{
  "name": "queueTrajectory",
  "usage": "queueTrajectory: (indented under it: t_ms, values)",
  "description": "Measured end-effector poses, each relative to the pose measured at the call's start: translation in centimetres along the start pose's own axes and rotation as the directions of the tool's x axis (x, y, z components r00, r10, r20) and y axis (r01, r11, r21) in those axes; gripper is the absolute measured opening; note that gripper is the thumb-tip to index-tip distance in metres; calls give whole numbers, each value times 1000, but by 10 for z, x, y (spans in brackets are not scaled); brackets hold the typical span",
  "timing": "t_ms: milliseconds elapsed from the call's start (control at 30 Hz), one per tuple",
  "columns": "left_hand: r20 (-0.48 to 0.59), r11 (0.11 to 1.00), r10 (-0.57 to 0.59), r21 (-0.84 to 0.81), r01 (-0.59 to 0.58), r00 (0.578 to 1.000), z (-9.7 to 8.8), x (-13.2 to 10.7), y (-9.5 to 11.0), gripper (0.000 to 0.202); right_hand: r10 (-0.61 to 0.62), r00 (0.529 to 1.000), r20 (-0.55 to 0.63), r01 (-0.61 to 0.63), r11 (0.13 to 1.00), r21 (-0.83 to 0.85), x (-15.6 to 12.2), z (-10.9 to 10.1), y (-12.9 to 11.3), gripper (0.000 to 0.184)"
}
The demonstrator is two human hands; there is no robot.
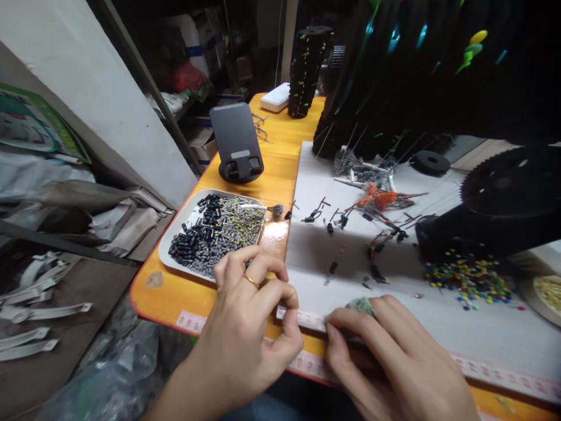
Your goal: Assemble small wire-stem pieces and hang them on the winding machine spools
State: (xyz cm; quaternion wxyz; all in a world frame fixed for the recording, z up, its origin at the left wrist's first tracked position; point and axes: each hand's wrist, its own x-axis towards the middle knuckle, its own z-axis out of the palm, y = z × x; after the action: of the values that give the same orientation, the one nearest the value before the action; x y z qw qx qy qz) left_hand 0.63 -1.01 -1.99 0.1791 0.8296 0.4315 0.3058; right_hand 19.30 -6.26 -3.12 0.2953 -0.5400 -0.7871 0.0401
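Observation:
My left hand [252, 318], with a ring on one finger, is above the table's front edge with thumb and fingertips pinched together. Close by on the right, my right hand [390, 354] is also closed, its thumb against the index finger. A green wrap [362, 305] covers part of one of its fingers. Whatever either pinch holds is too small or hidden to make out. Below both hands runs a measuring strip [491, 372] with pink markings. Beyond my left hand stands a white tray [165, 257] of small black cylinders [186, 242] and grey-and-yellow pieces [236, 225].
Small black pieces with thin stems [309, 218] lie on a white sheet [302, 257], near an orange bundle [379, 197]. Multicoloured beads [471, 278] are scattered at right below a black toothed wheel [512, 184]. A phone stand [236, 137] and black ribbed column [307, 70] stand farther back.

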Motion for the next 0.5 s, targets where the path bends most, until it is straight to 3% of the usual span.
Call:
queueTrajectory:
  t_ms: [500]
  values:
    - [-3,1000,-5,14,5,1000,0,2,1,14,29,999,15,-28,999,-18,-10,-11,4,6]
